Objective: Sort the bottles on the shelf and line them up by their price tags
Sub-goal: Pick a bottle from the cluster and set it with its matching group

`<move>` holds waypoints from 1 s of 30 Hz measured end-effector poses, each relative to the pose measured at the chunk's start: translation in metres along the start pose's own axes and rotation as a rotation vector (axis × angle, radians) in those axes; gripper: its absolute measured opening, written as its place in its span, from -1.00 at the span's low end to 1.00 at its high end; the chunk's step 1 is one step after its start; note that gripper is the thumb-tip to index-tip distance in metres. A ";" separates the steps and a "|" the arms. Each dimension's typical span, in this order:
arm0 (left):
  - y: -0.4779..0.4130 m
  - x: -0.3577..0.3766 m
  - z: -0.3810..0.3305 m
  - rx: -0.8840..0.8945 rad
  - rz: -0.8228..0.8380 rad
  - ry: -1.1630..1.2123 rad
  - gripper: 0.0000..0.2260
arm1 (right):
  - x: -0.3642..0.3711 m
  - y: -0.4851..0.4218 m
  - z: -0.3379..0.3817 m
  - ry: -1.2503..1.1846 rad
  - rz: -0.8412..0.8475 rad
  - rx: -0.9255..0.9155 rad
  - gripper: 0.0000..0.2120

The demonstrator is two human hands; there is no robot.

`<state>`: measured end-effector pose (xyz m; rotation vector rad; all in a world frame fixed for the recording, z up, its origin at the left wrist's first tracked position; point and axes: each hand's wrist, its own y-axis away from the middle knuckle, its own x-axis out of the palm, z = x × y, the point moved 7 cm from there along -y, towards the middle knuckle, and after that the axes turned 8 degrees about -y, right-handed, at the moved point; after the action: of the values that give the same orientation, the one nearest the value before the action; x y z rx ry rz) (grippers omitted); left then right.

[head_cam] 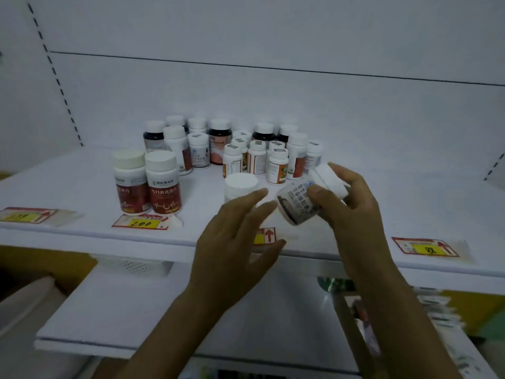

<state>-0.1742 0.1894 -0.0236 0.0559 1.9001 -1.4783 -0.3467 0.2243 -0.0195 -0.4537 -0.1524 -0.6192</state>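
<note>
My right grip [352, 203] curled round a tilted bottle [296, 206] above the shelf [382, 173] front, my left grip [232, 242] open, fingers spread, in front of a white-capped bottle [240, 186], more bottles [257, 154] clustered behind.

A tilted white-capped bottle [299, 205] is gripped by the right hand [352, 203], thumb on its label, fingers curled round its cap. The left hand [235, 239] is held just left of it, fingers spread.
</note>
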 end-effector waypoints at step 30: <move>-0.014 0.009 0.022 -0.199 0.353 -0.346 -0.48 | 0.038 -0.046 -0.050 0.329 0.487 -0.075 -0.16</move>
<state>-0.1766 0.1623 -0.0187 0.0382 1.6449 -0.9877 -0.3429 0.1484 -0.0366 -0.4348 0.2901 -0.2136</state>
